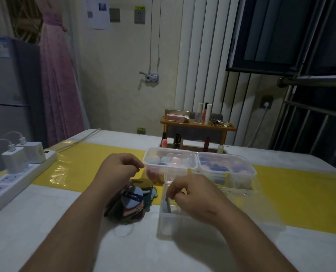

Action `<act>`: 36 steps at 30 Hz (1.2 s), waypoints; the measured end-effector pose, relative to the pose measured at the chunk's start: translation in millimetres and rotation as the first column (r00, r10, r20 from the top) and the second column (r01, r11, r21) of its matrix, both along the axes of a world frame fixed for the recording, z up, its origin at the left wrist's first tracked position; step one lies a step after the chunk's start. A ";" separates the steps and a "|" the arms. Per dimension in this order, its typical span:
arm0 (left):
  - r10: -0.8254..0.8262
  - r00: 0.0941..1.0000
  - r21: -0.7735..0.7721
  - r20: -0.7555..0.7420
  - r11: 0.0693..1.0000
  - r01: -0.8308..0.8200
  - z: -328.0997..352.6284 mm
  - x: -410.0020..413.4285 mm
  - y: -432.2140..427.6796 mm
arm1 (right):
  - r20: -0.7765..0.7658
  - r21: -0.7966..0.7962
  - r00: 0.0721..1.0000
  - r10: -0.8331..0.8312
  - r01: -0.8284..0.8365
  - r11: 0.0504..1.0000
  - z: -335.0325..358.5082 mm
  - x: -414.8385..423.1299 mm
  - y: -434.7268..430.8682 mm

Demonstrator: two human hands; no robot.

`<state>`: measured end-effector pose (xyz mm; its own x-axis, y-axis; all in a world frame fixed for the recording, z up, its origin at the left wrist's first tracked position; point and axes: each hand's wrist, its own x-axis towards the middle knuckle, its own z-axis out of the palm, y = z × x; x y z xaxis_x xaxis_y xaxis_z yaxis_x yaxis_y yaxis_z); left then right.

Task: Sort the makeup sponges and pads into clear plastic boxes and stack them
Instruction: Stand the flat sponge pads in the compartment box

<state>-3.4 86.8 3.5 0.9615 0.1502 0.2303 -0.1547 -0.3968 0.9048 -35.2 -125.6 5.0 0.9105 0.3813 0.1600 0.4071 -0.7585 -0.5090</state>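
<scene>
Blue pad (166,205), on edge inside the near clear box (173,226), pinched between my right-hand fingers (173,190); the remaining pile (131,201) lies leftward, under my left hand (118,167).

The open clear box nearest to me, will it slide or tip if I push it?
The clear box probably slides easily: thin plastic, nearly empty, on a smooth table. It looks low and wide, so tipping seems unlikely. Its walls may flex when squeezed.

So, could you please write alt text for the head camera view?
A person's right hand pinches a blue pad inside an open clear box on a table. The left hand is curled above a pile of pads; two lidded boxes of sponges sit behind.
</scene>
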 end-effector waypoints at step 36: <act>-0.301 0.948 -0.094 0.102 0.946 0.310 4.0 -3.7 12.5 | 0.071 0.212 0.997 -0.020 0.005 0.977 -5.5 3.8 -4.0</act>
